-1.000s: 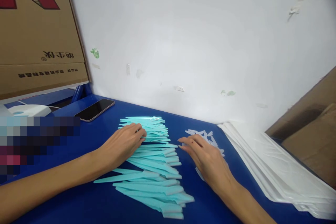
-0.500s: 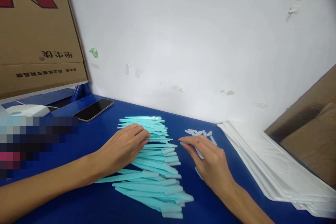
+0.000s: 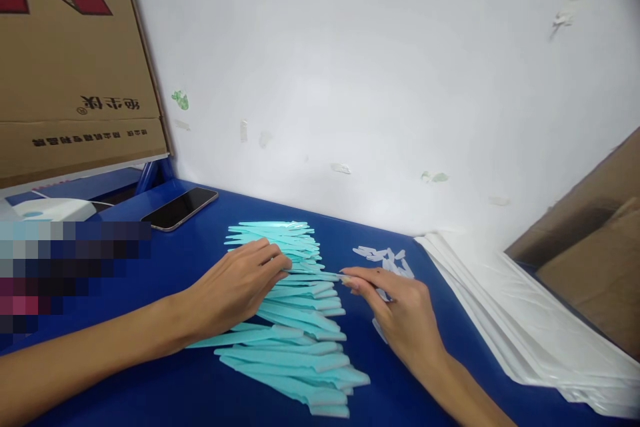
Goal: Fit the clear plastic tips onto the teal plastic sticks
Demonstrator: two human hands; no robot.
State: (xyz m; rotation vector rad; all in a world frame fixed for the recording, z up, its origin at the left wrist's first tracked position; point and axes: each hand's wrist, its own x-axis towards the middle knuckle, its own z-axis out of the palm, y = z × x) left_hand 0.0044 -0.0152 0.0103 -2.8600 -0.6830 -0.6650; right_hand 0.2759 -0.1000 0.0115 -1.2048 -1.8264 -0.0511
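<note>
Teal eyebrow razors (image 3: 287,373) lie in a long, overlapping row on the blue table (image 3: 165,387), wide ends mostly to the right. My left hand (image 3: 240,287) is closed in a pinch over the row, on the handle of one eyebrow razor (image 3: 316,273) that points right. At its tip, my right hand (image 3: 407,310) pinches thumb against forefinger on what looks like a small whitish blade cover, mostly hidden by the fingers. Several loose whitish blade covers (image 3: 367,253) lie behind and under my right hand.
A phone (image 3: 180,209) lies at the back left, near a white device (image 3: 55,209). White plastic sheets (image 3: 505,307) are stacked at right, beside brown cardboard (image 3: 595,267). A large carton (image 3: 75,67) stands at upper left, and a white wall (image 3: 380,80) closes the back.
My right fingertips now meet the end of the razor; before, they were apart from it. My left hand has shifted slightly right, with the razor's handle showing in its pinch.
</note>
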